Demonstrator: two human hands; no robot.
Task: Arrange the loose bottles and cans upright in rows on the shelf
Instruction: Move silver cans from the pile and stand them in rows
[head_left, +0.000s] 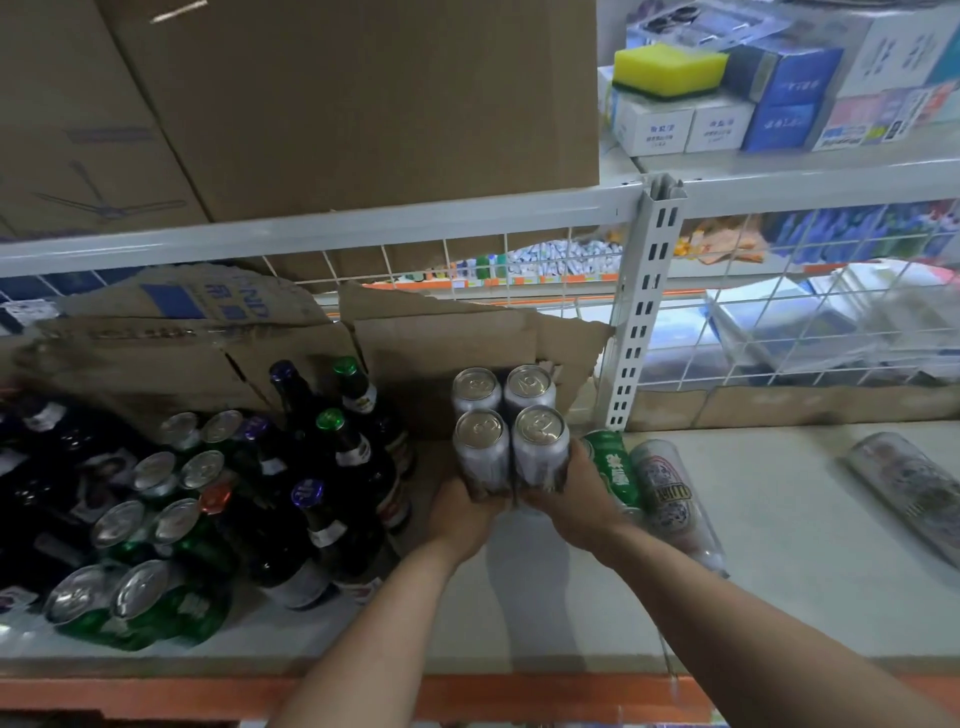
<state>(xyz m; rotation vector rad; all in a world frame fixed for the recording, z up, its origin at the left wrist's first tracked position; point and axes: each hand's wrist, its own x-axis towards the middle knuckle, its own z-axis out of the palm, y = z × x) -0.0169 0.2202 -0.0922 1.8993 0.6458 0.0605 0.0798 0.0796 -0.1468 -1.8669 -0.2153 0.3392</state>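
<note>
1. At the left of the shelf (779, 545) I see green cans (143, 584) standing upright in rows, silver tops facing up. Dark bottles (332, 452) stand just beside them, necks up.
2. My left hand (462, 514) is curled around the bottom of the front-left can in a block of 4 silver cans (480, 447).
3. The 4 silver cans sit 2 by 2, touching, near the middle of the shelf, in front of torn cardboard (441, 343). Their long axes are vertical and their pull-tab tops point up toward me.
4. My right hand (566, 512) grips the bottom of the front-right can in the same way, fingers wrapped round its far side. The 2 hands meet under the block.
5. Just right of that hand a green can (610, 473) lies on its side, long axis running front to back, base end toward the back.
6. Touching it, a white can (670, 499) with a red emblem also lies flat, roughly parallel, partly hidden by my right forearm.
7. Well apart at the far right, a patterned can (914, 488) lies on its side, angled from back-left toward front-right.
</note>
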